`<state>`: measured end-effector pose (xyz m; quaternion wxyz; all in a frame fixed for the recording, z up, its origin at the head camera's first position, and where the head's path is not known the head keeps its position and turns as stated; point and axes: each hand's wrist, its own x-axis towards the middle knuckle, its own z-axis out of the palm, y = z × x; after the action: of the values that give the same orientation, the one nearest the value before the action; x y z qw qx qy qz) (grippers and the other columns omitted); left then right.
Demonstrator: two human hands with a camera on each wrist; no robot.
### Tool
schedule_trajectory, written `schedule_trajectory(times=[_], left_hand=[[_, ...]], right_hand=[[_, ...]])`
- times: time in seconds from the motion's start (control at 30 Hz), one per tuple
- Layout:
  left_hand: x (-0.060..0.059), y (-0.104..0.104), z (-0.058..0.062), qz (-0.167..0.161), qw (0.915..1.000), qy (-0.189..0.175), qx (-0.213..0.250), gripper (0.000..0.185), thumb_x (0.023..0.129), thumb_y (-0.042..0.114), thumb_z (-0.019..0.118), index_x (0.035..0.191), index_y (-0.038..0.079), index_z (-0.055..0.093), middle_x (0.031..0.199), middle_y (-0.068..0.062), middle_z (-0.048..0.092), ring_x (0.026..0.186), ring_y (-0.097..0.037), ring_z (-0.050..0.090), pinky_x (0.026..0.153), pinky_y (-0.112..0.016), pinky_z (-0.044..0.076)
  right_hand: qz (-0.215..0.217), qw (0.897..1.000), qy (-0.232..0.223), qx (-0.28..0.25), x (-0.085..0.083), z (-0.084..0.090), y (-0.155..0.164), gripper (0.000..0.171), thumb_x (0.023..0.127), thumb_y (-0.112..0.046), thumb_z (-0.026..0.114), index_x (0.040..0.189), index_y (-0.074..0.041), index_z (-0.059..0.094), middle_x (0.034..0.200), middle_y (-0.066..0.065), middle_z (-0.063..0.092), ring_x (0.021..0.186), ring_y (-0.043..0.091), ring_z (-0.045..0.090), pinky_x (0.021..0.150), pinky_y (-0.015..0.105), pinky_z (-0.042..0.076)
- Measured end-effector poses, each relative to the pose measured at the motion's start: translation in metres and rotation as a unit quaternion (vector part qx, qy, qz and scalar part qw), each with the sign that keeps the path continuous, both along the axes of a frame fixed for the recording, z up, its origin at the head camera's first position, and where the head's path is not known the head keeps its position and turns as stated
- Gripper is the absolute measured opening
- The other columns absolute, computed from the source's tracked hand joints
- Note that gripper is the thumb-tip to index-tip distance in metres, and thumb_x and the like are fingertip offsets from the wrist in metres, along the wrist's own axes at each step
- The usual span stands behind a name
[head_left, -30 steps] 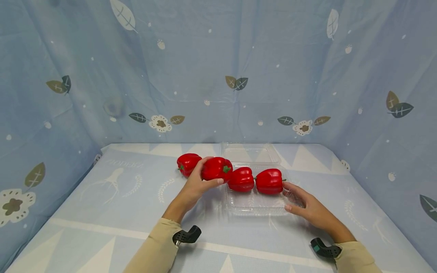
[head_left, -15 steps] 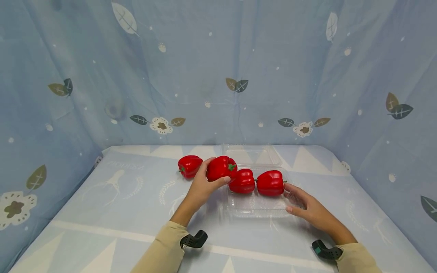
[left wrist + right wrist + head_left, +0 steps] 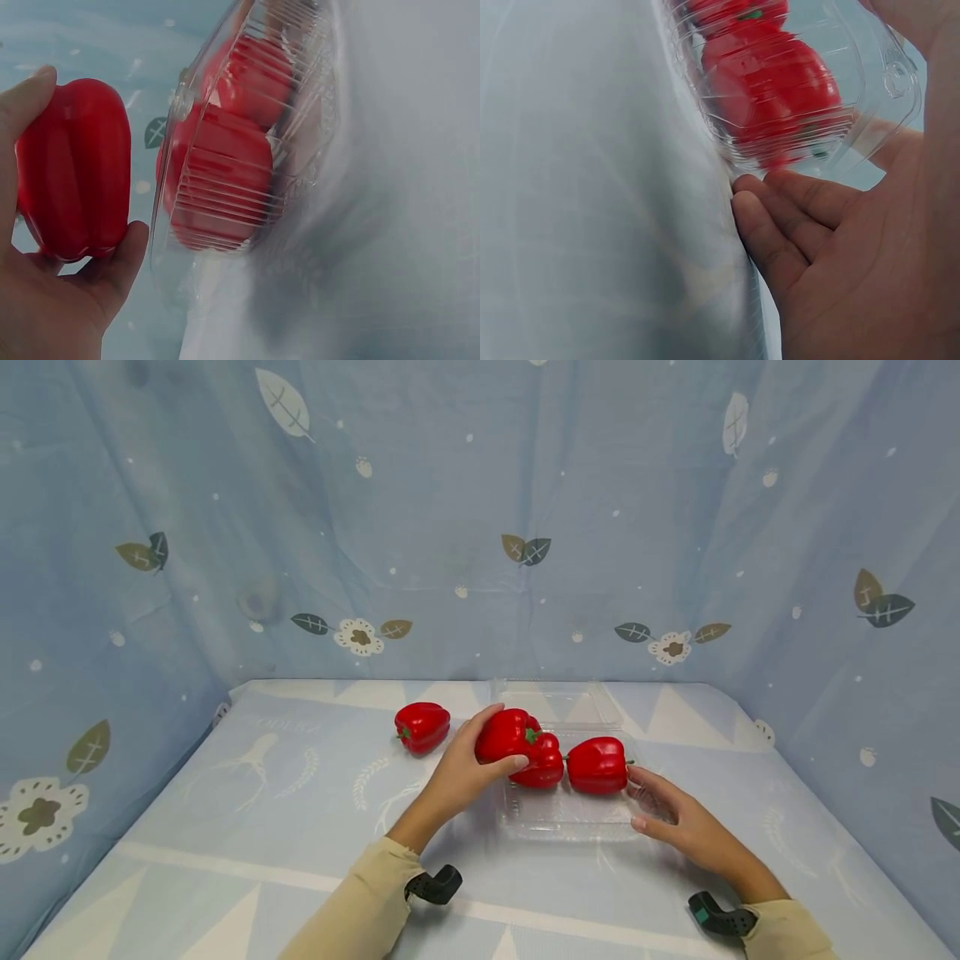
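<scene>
Four red peppers on view: farthest left, a lone pepper [image 3: 422, 727] lying on the blue patterned cloth [image 3: 262, 810]. Next, held pepper [image 3: 508, 737] [image 3: 71, 169] gripped between thumb and curled fingers of the left hand [image 3: 463, 773] [image 3: 52, 300], over the left edge of the clear plastic tray [image 3: 562, 814] [image 3: 247, 157] [image 3: 870, 75]. Inside that tray, two peppers [image 3: 597, 766] side by side; at its right edge, the right hand [image 3: 675, 818] [image 3: 840, 255], fingers relaxed and touching the rim, holding nothing.

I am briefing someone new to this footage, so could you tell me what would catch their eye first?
The glossy red pepper gripped in the left hand, at the left edge of the clear plastic tray, stands out most. Two more peppers lie inside the tray, whose right side the right hand touches. A fourth pepper lies on the pale blue cloth, further left.
</scene>
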<state>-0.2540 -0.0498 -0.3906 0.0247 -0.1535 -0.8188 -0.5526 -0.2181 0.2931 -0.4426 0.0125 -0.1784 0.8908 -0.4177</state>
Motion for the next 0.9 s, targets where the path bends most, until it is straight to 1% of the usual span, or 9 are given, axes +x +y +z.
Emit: schedule_trajectory(times=[0.13, 0.27, 0.47, 0.63, 0.9], left_hand=[[0.001, 0.003, 0.003, -0.009, 0.9999, -0.006, -0.006, 0.080, 0.072, 0.053, 0.077, 0.141, 0.044, 0.037, 0.136, 0.003, 0.043, 0.122, -0.021, 0.046, 0.086, -0.043, 0.053], [0.003, 0.007, 0.008, -0.012, 0.9999, -0.012, -0.003, 0.078, 0.072, 0.051, 0.078, 0.139, 0.043, 0.040, 0.132, 0.002, 0.045, 0.119, -0.022, 0.048, 0.084, -0.042, 0.053], [0.005, 0.013, 0.011, -0.021, 0.9995, -0.025, -0.004, 0.080, 0.070, 0.050, 0.080, 0.139, 0.042, 0.041, 0.129, 0.002, 0.046, 0.117, -0.021, 0.048, 0.082, -0.040, 0.054], [0.009, 0.018, 0.014, -0.033, 0.9991, -0.017, -0.019, 0.079, 0.071, 0.048, 0.079, 0.140, 0.041, 0.041, 0.128, 0.002, 0.047, 0.116, -0.020, 0.048, 0.082, -0.038, 0.054], [0.009, 0.025, 0.012, -0.046, 0.9981, -0.002, -0.040, 0.081, 0.072, 0.041, 0.081, 0.142, 0.033, 0.041, 0.125, -0.001, 0.048, 0.114, -0.021, 0.049, 0.085, -0.037, 0.053]], right_hand=[[0.001, 1.000, -0.002, -0.005, 0.000, 0.000, 0.000, 0.068, 0.090, -0.032, 0.064, 0.149, -0.020, 0.031, 0.149, 0.004, 0.037, 0.131, 0.028, 0.043, 0.102, 0.051, 0.036], [0.006, 1.000, -0.004, -0.017, -0.001, 0.000, 0.000, 0.068, 0.090, -0.030, 0.064, 0.149, -0.019, 0.031, 0.149, 0.005, 0.036, 0.132, 0.030, 0.042, 0.103, 0.054, 0.034], [0.010, 1.000, 0.005, -0.015, 0.000, -0.001, 0.000, 0.068, 0.090, -0.029, 0.064, 0.149, -0.019, 0.031, 0.150, 0.005, 0.036, 0.131, 0.030, 0.043, 0.102, 0.053, 0.034], [0.018, 1.000, 0.018, -0.015, -0.001, -0.002, 0.001, 0.067, 0.091, -0.027, 0.064, 0.149, -0.016, 0.031, 0.149, 0.010, 0.036, 0.130, 0.034, 0.043, 0.101, 0.054, 0.035], [0.002, 1.000, 0.004, -0.008, -0.001, -0.002, -0.002, 0.070, 0.089, -0.032, 0.065, 0.149, -0.020, 0.031, 0.150, 0.007, 0.036, 0.131, 0.032, 0.043, 0.101, 0.055, 0.037]])
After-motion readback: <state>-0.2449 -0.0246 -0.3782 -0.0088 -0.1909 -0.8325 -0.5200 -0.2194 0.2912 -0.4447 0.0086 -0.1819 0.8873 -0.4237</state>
